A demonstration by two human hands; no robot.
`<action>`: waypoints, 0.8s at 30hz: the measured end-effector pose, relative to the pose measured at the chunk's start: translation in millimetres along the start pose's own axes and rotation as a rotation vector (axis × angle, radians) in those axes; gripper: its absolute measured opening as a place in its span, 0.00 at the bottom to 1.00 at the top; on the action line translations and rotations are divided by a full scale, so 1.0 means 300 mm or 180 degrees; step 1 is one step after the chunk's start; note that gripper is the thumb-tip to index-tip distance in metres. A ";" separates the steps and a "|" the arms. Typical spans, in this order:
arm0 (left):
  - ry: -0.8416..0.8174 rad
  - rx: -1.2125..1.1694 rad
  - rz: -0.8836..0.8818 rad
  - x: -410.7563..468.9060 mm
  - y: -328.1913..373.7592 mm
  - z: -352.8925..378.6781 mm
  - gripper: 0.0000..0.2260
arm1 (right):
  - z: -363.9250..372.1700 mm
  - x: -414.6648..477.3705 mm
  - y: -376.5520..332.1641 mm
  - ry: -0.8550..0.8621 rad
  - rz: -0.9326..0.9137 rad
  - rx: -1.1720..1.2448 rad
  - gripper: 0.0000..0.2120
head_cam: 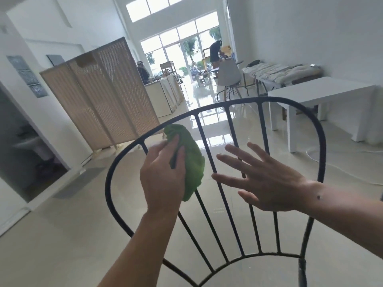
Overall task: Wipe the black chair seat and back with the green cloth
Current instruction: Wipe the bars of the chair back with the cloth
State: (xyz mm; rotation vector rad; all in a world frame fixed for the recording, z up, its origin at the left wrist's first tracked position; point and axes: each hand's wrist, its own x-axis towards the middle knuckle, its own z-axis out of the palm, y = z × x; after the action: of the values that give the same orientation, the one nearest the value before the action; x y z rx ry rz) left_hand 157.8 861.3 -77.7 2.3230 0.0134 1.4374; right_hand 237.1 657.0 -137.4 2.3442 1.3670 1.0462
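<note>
There is one black chair (319,125), one cloth (192,162) and two hands, the left hand (163,181) and the right hand (267,183). Farther back are one screen (103,100) of three panels, one white chair (229,74) and one table (321,90). Two people show: a person (214,52) at the window and a person (143,72) behind the screen.

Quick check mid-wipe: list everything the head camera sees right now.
chair back: one, black, centre foreground; seat unseen
green cloth: one, green, bunched on upper-left spindles
folding screen: one, tan, left
table: one, white, right
shell chair: one, white, far centre-right
cushioned bench: one, pale, behind the table
floor mat: one, grey, left floor
sink: one, white, inside left doorway
people: two, far, one at glass doors, one behind screen
left hand: one, grips the cloth
right hand: one, open, fingers spread before right spindles
</note>
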 end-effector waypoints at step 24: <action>-0.0344 -0.0285 -0.0034 -0.264 -0.063 0.050 0.12 | 0.005 0.000 -0.003 -0.0142 -0.0012 0.0055 0.35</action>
State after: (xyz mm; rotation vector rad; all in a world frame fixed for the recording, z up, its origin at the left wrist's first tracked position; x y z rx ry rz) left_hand 137.4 856.5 -157.7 2.3203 -0.0678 1.2789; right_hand 237.7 657.7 -139.0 2.3616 1.3692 0.9790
